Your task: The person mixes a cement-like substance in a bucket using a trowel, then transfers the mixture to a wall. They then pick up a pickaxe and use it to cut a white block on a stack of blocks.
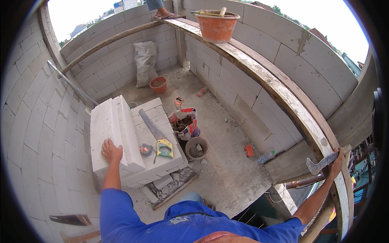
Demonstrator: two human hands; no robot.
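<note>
Left hand: it is resting (111, 150) flat, fingers spread and gripping nothing, on the near end of a white block (114, 135) that is lying topmost on the block stack (156, 162).
Right hand: it is reaching (336, 162) out to the plank (259, 75) on the wall, fingers curled closed around the handle of a trowel (320, 164).
Block: it is sitting at the left edge of the stack, just beside the hand saw (156, 135) and the tape measure (146, 150).
Doing it well: I judge the block is needing a second hand underneath before any lifting (one palm on top is giving no real hold), and the trowel wants setting down where it is not sliding off the plank.
Around: an orange bucket (216, 26) is standing on the plank, and a small pail (197, 148) is sitting on the floor (227, 162) beside the stack.
Another person: only a foot (164, 14) is showing, standing on the plank's far end.
</note>
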